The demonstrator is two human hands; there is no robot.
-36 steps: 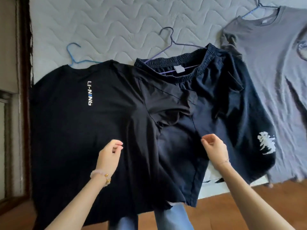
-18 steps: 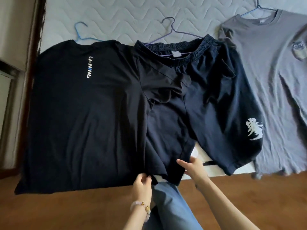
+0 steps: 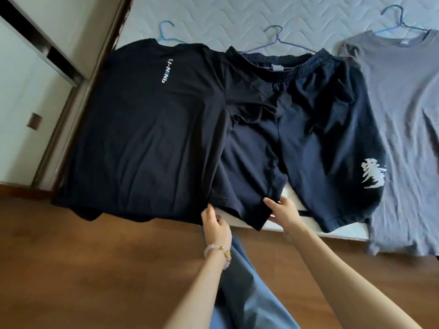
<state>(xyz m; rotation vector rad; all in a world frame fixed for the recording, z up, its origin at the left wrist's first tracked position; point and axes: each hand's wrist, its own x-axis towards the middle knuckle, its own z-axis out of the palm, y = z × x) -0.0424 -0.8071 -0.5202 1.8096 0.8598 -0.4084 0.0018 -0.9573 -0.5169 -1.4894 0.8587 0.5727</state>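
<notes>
A black T-shirt (image 3: pixel 142 129) with a white logo lies flat on the mattress, its right side overlapping dark navy shorts (image 3: pixel 316 138). The shorts have an elastic waistband at the top and a white print on the right leg. My left hand (image 3: pixel 215 224) pinches the T-shirt's bottom hem at its right corner, near the mattress edge. My right hand (image 3: pixel 283 211) holds the hem of the shorts' left leg, thumb on top and fingers underneath.
A grey T-shirt (image 3: pixel 403 129) on a blue hanger (image 3: pixel 399 20) lies at the right. Two more hangers (image 3: pixel 280 41) stick out above the dark clothes. The quilted mattress (image 3: pixel 237 17) ends at a wooden floor (image 3: pixel 95 269). A wardrobe (image 3: pixel 28 79) stands left.
Both hands came down from the middle of the garments to their lower hems and took hold. The view shifted right and back, showing more floor and wardrobe.
</notes>
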